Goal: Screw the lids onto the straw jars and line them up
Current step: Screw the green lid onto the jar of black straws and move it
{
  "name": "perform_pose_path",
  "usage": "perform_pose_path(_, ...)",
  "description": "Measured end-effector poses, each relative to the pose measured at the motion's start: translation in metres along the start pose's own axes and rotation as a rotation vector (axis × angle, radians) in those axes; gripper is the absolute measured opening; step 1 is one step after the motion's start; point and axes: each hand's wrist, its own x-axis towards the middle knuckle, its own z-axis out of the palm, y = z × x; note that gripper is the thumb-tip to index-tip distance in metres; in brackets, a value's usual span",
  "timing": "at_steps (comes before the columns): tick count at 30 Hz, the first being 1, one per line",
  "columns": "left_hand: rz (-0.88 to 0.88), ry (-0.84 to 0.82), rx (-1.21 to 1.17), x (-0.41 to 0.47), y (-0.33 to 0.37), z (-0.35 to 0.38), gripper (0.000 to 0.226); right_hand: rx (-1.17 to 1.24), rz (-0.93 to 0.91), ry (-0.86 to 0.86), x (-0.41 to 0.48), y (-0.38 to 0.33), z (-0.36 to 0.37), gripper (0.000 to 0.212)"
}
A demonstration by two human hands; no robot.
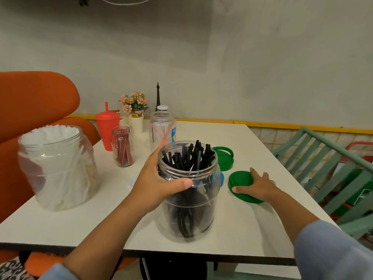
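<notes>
1. We judge the task barely begun: none of the jars we see carries a screwed-on lid yet.
2. Our left hand [159,184] wraps the neck of the jar of black straws [188,190], which stands open near the front edge of the desk [262,229]; that grip is closed around the jar.
3. Our right hand [256,185] lies flat, fingers spread, on a green lid [241,179] just right of the jar; it has nothing clasped yet.
4. A second green lid [224,157] lies behind, and something blue peeks past the jar, too hidden to name.
5. Still open: the white-straw jar [57,168] at left, the small red-straw jar [123,146] and the tall jar [162,128] at the back.
6. Lining up remains; the jars stand scattered.
</notes>
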Motion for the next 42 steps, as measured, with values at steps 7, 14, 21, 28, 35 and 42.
perform_pose_path(7, -0.027, 0.008, -0.028, -0.002, 0.006, 0.001, 0.08, 0.06, -0.012, 0.058, -0.001, 0.005, 0.005, 0.114)
perform_pose_path(14, 0.008, 0.007, -0.021, -0.002, 0.003, 0.0, 0.107, 0.508, -0.159, 0.137, -0.02, -0.01, -0.035, 0.103)
perform_pose_path(21, 0.015, 0.0, -0.033, -0.002, 0.003, 0.0, 0.108, 0.808, -0.605, -0.002, -0.1, -0.073, -0.111, 0.088)
perform_pose_path(28, -0.014, 0.031, -0.08, -0.002, -0.005, 0.001, 0.108, 0.523, -0.768, -0.101, -0.136, -0.126, -0.121, 0.098)
perform_pose_path(35, -0.045, 0.018, -0.158, -0.008, -0.001, 0.001, 0.081, 0.22, -0.767, -0.12, -0.148, -0.151, -0.107, 0.104)
perform_pose_path(42, -0.112, 0.031, -0.134, -0.011, -0.009, 0.0, 0.108, 0.058, -0.778, -0.112, -0.148, -0.154, -0.092, 0.091)
